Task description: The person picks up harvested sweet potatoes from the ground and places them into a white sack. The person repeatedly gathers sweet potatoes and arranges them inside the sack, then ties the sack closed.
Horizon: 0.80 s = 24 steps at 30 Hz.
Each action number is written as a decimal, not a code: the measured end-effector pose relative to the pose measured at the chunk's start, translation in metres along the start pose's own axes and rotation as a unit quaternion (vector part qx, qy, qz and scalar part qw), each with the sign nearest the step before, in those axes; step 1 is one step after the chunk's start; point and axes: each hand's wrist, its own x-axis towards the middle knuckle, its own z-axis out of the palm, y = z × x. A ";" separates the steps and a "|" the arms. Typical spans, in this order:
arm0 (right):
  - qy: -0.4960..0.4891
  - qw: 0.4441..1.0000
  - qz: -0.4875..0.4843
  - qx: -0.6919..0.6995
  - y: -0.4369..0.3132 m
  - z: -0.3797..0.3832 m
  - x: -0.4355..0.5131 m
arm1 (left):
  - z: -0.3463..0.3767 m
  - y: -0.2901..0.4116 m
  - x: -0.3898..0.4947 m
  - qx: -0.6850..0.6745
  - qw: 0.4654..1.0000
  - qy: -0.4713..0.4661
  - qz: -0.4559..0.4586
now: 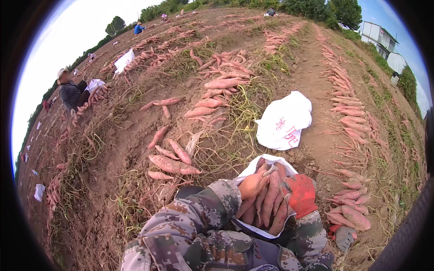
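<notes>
An open white woven bag [288, 165] filled with sweet potatoes [271, 196] stands upright against my body, between my arms. My bare left hand [252, 184] is over the bag's left side, its fingers pinching a pale twisted cord [272, 169]. On the opposite side, my right hand [301, 194] wears a red work glove and is closed on another stretch of pale cord [288, 197]. Whether the two stretches join is hidden. Both hands are above the sweet potatoes, near the bag's rim.
A white bag [283, 122] with red writing lies ahead. Loose sweet potatoes [174, 165] lie left; a long row [351, 111] runs along the right. A red-and-grey glove [344, 235] rests on the soil. Another person [72, 89] sits at left among vines.
</notes>
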 end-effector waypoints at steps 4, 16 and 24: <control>0.046 0.987 -0.011 -0.151 -0.008 0.058 -0.019 | 0.021 -0.019 0.020 -0.003 0.998 -0.044 0.033; -0.100 0.971 -0.102 0.194 -0.022 0.049 0.001 | 0.054 -0.092 0.023 -0.200 0.944 -0.239 0.104; -0.079 0.966 -0.017 0.247 -0.009 0.035 0.011 | 0.023 -0.048 0.030 0.052 0.927 -0.359 0.099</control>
